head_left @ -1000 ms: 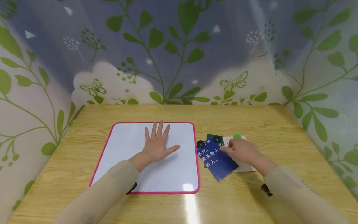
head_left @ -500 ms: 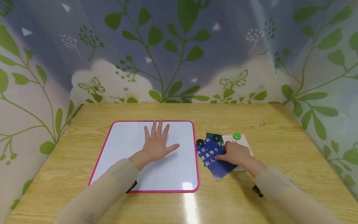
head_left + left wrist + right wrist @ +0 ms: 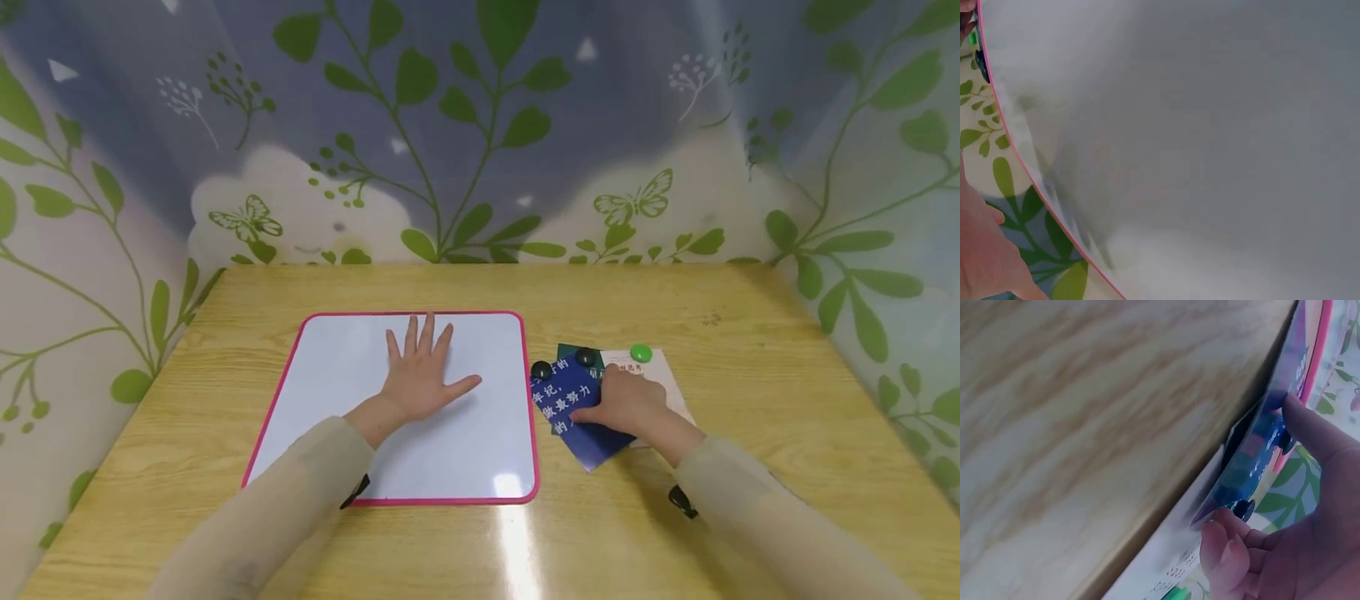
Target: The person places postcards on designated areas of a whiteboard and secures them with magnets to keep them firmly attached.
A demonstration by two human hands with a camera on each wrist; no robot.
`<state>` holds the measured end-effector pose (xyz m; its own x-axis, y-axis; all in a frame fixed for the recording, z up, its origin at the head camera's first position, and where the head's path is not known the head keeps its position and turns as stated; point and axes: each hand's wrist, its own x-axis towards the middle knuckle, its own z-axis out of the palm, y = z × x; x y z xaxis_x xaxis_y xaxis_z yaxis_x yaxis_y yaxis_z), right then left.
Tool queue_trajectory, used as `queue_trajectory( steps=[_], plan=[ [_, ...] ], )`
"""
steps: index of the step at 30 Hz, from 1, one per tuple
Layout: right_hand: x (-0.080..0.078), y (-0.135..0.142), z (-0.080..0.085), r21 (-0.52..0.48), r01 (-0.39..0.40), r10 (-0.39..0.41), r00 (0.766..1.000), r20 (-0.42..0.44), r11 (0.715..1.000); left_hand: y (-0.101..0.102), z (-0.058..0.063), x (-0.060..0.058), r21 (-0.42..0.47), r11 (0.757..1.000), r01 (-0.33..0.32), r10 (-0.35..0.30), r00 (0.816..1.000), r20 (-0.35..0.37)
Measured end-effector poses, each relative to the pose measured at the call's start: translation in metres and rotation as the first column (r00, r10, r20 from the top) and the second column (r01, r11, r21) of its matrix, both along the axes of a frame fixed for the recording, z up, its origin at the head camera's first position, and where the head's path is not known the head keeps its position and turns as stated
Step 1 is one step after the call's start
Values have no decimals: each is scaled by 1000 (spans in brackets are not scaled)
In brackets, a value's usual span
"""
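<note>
My left hand (image 3: 416,379) rests with spread fingers on a whiteboard (image 3: 480,458) with a pink rim. To the right, my right hand (image 3: 633,400) grips a dark blue card (image 3: 588,447) printed with white characters. In the right wrist view, its thumb (image 3: 1307,422) presses on the face of the blue card (image 3: 1257,447) while the curled fingers pinch its edge. Under the blue card lie a white printed card (image 3: 671,379) and a dark green card (image 3: 572,347), both partly covered.
Two round black button-like pieces (image 3: 542,370) sit at the far edges of the blue and green cards. A round green piece (image 3: 641,353) rests on the white card's far edge. The wooden table (image 3: 375,550) meets a leaf-patterned backdrop (image 3: 465,192) at the back and sides.
My right hand has moved left from the white card, and its thumb has slid further onto the blue card. The green piece is now fully visible. My left hand stays on the whiteboard.
</note>
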<state>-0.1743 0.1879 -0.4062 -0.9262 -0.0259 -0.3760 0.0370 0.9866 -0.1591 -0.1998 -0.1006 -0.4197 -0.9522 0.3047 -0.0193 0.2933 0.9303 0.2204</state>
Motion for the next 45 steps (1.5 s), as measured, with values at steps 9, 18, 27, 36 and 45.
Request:
queue_trajectory(
  steps=[9,18,27,36,45],
  plan=[
    [-4,-1,0,-30,23,-22,1000,13,999,-8,-3,3,18,1000,-3,2,998,61],
    [3,-9,-4,104,-28,34,998,-60,994,-50,-7,3,1,995,-98,98,991,95],
    [0,-11,-5,84,2,0,1000,-30,996,-108,0,3,-15,974,-226,226,968,110],
    [-4,0,-1,-31,32,-30,999,43,999,-146,-10,12,-36,947,-319,320,929,184],
    [-15,25,2,-331,29,-3,997,79,943,-149,-17,13,-39,956,-290,290,922,258]
  ],
)
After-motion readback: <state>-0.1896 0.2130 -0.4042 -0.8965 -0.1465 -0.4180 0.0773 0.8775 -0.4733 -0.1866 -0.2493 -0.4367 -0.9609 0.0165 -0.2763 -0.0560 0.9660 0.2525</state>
